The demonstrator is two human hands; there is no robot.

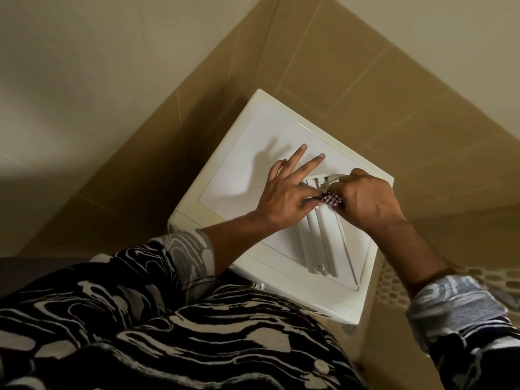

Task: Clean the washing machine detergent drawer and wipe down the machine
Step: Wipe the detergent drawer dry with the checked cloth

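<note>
Hands at the drawer (323,243) lying on the machine (253,153).
The left hand (284,192), fingers spread, presses the drawer; the right hand (368,198) pinches a checked cloth (332,199) against its far end.

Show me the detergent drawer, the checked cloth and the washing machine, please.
detergent drawer (327,243), head view, its long middle channel
checked cloth (332,199), head view, its visible bunched part
washing machine (253,142), head view, bare top panel
</note>
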